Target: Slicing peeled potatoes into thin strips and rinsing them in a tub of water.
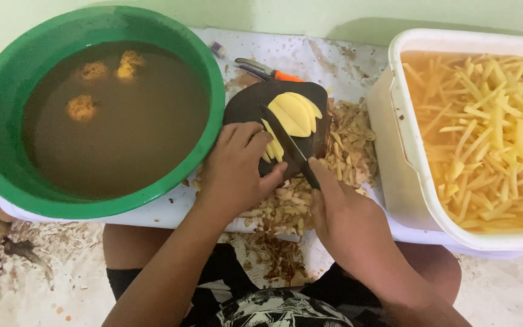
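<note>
On the dark cutting board (246,106) the left hand (235,172) pins potato slices (295,113) while the right hand (340,215) grips a knife (289,145) laid across them, peelings (349,148) heaped beside, a green basin (7,163) of brown water left, a white tub (394,163) of cut strips right.

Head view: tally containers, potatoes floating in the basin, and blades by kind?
Green basin: 1
White tub of cut potato sticks: 1
Peeled potatoes in the basin water: 3
Knife in the right hand: 1
Orange-handled peeler: 1
Total: 7
</note>
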